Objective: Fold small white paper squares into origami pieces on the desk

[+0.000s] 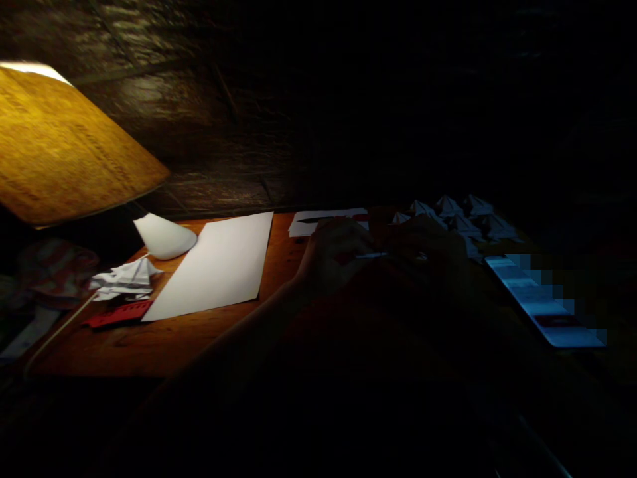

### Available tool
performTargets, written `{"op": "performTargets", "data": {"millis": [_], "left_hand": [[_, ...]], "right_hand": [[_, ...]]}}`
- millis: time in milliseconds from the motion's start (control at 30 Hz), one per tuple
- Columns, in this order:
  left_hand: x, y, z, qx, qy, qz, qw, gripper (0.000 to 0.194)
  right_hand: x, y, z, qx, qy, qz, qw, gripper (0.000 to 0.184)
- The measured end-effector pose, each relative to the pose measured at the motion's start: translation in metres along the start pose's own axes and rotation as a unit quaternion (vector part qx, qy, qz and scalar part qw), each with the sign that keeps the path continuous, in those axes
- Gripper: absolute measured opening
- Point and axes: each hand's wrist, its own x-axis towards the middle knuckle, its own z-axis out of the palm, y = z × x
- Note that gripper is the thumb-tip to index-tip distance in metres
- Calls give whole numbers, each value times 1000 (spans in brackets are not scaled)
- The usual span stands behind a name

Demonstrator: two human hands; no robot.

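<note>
Deep shadow covers both hands over the middle of the wooden table. My left hand (333,255) is closed, its fingers curled around one side of a small folded piece of white paper (372,255). At the paper's other side is my right hand (432,255), very dark, with its fingers appearing bent in on it. Only a thin pale edge of the paper shows between the hands. Just behind them lie small white paper sheets (304,229) with a dark, pointed, blade-like thing on top. Several folded paper shapes (465,226) stand beyond my right hand.
A large white sheet (213,272) lies on the wooden table (199,338) to the left. Near it are a white curved piece (164,239), another folded paper shape (127,279) and a red toothed item (119,314). A lit yellow-brown shade (74,153) hangs upper left. A glowing phone-like screen (542,299) lies right.
</note>
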Motion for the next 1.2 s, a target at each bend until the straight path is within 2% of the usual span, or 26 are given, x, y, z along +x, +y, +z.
{"op": "performTargets", "data": {"millis": [100,167,200,267,367,433,500,567,633,700,733,800,867,967,1000,1100,1200], "left_hand": [[-1,6,1,15,5,-30,999,11],[-2,8,2,5,19,-74,997,29],[-3,8,3,-19,29,-111,993,35],[-5,5,7,-115,38,-207,971,35],[-7,-1,15,-302,9,-343,889,44],[-7,-2,20,-373,-6,-401,836,42],[-7,0,22,-421,12,-438,794,42],[-6,3,23,-473,32,-459,751,51],[-6,5,24,-520,24,-475,709,50],[-6,5,25,-549,8,-484,681,44],[-7,4,26,-556,7,-485,675,41],[-7,2,28,-554,26,-478,681,36],[-7,1,29,-533,57,-464,705,34],[-4,2,29,-483,93,-452,745,31],[-3,2,28,-465,97,-452,755,31],[-2,5,25,-421,96,-462,775,35],[-2,7,23,-396,78,-468,786,39]], "right_hand": [[1,-1,-3,-26,27,-12,999,20],[0,0,-3,-67,67,-18,995,14],[0,0,-3,-89,86,-16,992,12],[-1,0,0,-120,121,-11,985,9],[-3,0,5,-139,136,3,981,10],[-6,1,8,-142,120,3,983,8],[-8,1,9,-146,110,-5,983,4],[-9,1,9,-151,119,-6,981,5],[-10,0,8,-155,119,-4,981,8],[-10,-1,7,-149,103,-7,983,11],[-10,-1,8,-140,92,-11,986,12],[-10,-2,9,-114,71,-10,991,11],[-9,-1,12,-67,69,14,995,18],[-9,0,15,25,80,95,992,44],[-9,0,16,51,74,125,988,47],[-9,-1,18,97,31,219,970,33],[-6,-1,18,141,12,286,948,34]]}}
